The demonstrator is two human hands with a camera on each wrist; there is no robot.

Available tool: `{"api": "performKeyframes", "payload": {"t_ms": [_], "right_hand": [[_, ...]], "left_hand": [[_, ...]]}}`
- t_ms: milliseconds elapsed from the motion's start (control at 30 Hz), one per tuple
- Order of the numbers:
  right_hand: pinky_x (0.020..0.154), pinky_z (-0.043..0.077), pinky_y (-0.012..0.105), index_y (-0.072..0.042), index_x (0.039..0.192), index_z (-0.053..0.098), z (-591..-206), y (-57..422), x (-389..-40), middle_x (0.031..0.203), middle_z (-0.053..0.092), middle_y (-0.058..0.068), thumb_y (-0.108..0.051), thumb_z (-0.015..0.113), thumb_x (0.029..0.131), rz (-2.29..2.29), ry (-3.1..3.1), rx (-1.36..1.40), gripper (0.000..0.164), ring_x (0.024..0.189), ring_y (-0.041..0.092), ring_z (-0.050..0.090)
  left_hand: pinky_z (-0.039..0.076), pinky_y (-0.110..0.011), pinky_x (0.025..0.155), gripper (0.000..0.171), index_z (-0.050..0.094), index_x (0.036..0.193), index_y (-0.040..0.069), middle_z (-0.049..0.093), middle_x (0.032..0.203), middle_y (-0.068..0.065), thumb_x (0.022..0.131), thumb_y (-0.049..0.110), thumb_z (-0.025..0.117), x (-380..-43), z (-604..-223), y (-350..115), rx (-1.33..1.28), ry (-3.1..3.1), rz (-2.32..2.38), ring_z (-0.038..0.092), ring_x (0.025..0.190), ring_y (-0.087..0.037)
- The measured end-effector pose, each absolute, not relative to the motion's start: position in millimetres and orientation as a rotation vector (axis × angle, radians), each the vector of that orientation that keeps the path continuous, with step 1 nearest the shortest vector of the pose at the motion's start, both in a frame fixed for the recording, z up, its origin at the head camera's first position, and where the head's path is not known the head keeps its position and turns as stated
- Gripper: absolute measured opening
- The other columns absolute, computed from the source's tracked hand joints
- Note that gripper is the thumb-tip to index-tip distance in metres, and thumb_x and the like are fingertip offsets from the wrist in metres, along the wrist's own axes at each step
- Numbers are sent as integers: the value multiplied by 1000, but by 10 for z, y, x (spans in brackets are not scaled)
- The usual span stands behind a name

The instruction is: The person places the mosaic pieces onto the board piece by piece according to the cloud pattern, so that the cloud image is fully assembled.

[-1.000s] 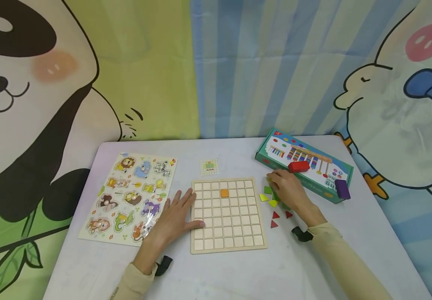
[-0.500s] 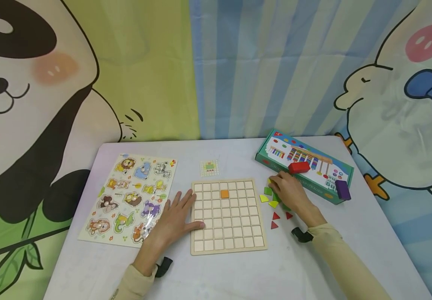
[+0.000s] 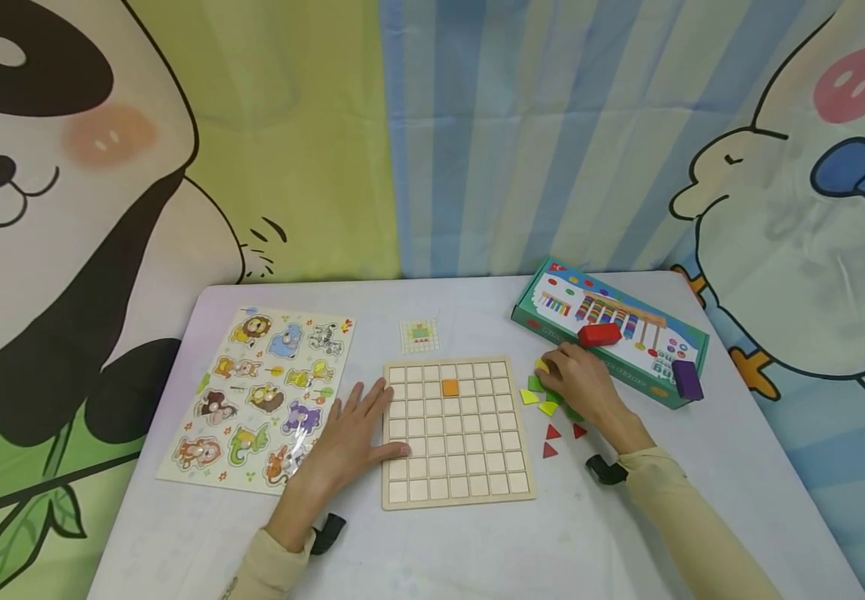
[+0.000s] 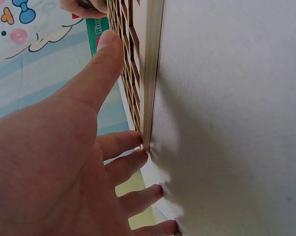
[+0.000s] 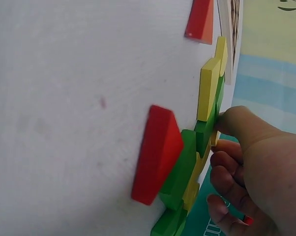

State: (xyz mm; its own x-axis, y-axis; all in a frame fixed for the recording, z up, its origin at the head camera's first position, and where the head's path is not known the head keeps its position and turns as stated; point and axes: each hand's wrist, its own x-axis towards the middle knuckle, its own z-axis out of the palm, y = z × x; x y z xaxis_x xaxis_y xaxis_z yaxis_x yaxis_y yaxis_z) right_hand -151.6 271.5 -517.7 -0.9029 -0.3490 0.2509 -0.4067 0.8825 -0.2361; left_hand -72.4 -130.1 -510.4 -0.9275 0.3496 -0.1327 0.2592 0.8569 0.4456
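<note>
My left hand lies at the left side of the wooden grid board, fingers spread and thumb over its edge. In the left wrist view, fingertips of the left hand touch the board's rim and the table. One orange square sits in a cell near the board's top. Right of the board, my right hand pinches a yellow block between thumb and fingers, partly hidden. Beside it lie green blocks, yellow blocks and red triangles. The right wrist view shows a red triangle close up.
A small pattern card lies behind the board. An animal puzzle sheet covers the left of the table. At the back right is a green toy box, bearing a red block and a purple block.
The right hand's fingertips have shifted slightly down among the blocks, and a yellow block now shows at them. The left hand and the board have stayed in place.
</note>
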Motion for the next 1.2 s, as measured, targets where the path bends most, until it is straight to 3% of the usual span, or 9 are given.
{"api": "performKeyframes", "payload": {"t_ms": [267,667,1200], "right_hand": [[68,57,38,-6,104,77,-5156,2671,-1535,89,67,6,-26,82,87,512,-2799,603,28,77,19,60],[63,56,31,-5,97,76,-5090,2256,-1564,85,68,6,-17,89,77,630,-2547,913,27,75,16,64],[66,56,28,-10,98,78,-5157,1747,-1507,87,69,-1,-26,83,86,580,-2669,1081,21,74,10,61]], "left_hand": [[15,-71,121,101,30,161,12,22,169,-9,83,63,72,-718,-5109,-1301,461,2827,646,15,156,-44],[15,-70,122,101,29,161,12,19,170,-8,84,64,70,-717,-5107,-1298,464,2820,624,13,156,-43],[15,-70,122,100,32,160,11,21,170,-9,84,62,71,-724,-5117,-1307,463,2821,643,14,156,-43]]}}
